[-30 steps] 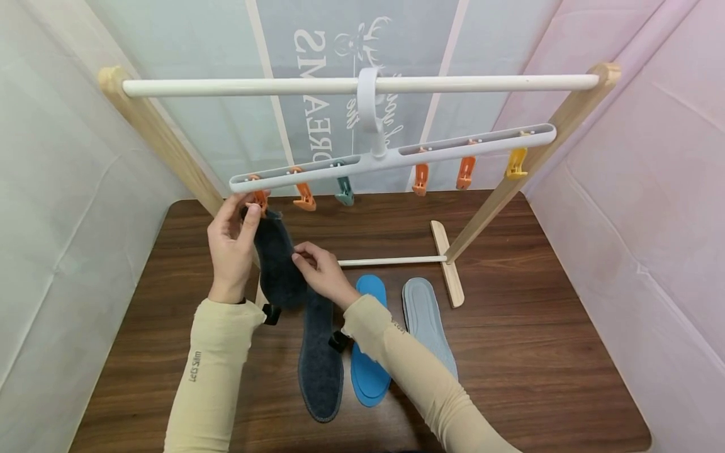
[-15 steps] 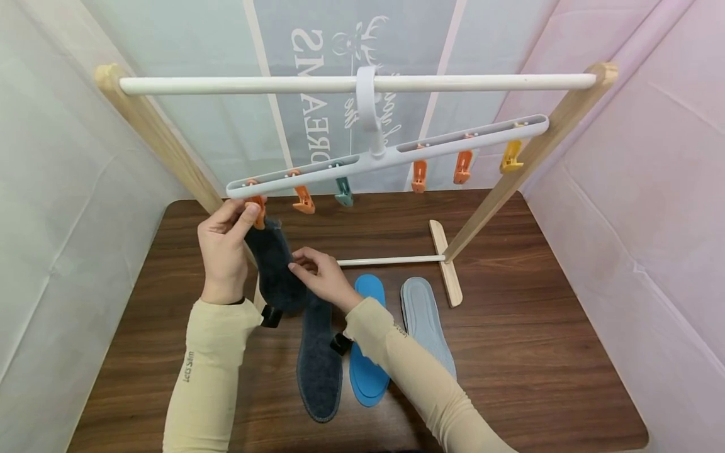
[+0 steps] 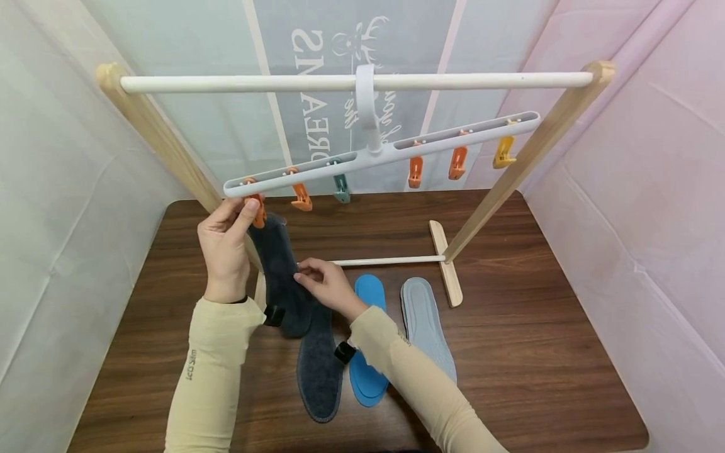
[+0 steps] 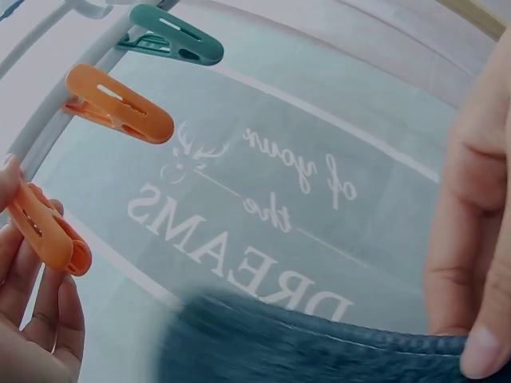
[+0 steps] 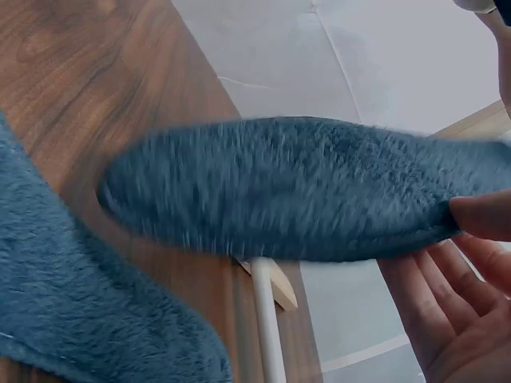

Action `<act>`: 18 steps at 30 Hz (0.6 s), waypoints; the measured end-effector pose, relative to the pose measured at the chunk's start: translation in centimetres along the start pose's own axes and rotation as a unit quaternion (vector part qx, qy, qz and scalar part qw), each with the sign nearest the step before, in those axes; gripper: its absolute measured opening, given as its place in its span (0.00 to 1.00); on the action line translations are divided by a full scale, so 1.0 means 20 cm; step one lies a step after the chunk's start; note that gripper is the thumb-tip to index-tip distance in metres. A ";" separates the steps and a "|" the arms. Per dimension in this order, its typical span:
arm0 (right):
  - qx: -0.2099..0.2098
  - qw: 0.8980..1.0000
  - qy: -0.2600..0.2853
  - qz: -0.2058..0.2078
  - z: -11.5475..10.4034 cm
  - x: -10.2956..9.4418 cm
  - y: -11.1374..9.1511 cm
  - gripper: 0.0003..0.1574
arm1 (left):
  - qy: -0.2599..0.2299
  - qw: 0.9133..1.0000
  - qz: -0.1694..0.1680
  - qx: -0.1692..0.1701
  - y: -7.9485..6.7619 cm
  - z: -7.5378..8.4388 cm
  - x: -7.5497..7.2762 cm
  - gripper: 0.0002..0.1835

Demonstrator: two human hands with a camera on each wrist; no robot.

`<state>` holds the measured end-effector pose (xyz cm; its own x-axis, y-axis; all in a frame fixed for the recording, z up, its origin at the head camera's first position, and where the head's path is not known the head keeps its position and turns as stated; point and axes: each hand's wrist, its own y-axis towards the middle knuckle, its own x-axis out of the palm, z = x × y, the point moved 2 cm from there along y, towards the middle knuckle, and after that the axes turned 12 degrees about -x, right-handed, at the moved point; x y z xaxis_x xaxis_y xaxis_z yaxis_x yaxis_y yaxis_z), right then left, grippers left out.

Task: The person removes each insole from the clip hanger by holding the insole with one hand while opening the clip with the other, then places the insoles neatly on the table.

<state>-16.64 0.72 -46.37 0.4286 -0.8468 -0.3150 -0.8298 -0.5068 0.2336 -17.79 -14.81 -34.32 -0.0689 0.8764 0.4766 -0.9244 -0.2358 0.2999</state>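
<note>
My left hand (image 3: 226, 245) pinches the leftmost orange clip (image 4: 44, 231) on a white hanger (image 3: 317, 171). With thumb and fingers, my right hand (image 3: 325, 283) holds a dark blue-grey fuzzy insole (image 3: 277, 264) by its long edge. This insole hangs lengthwise below the clip, and in the left wrist view its end lies apart from the clip's tip. Its furry face fills the middle of the right wrist view. A second dark insole (image 3: 320, 377) lies on the table beneath, partly covered by the held one.
Blue insoles (image 3: 368, 377) and light grey insoles (image 3: 427, 321) lie on the wooden table (image 3: 538, 352), right of the dark one. The hanger hooks over a white rod (image 3: 481, 80) on a wooden stand. Another orange clip (image 3: 302, 197) and a green clip (image 3: 342, 187) hang nearby.
The held insole has moved down and slightly right, its top end away from the orange clip. My right hand lowered with it. My left hand shifted slightly left and down; the hanger's right end rose slightly.
</note>
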 end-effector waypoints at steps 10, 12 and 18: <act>0.021 1.000 -0.003 0.005 0.03 -0.01 -0.05 0.20 | 0.006 1.000 -0.018 -0.006 -0.01 -0.01 0.00 0.11; 0.025 1.000 -0.006 0.004 0.03 -0.01 -0.07 0.20 | 0.008 1.000 -0.029 -0.008 -0.02 -0.01 -0.01 0.12; 0.035 0.999 0.001 0.005 0.03 -0.01 -0.11 0.20 | 0.036 0.998 -0.041 -0.017 -0.03 -0.01 -0.01 0.13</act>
<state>-15.10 2.18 -47.29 0.4201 -0.8526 -0.3106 -0.8575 -0.4851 0.1716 -17.33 -14.80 -34.71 -0.0185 0.9203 0.3908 -0.9404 -0.1488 0.3058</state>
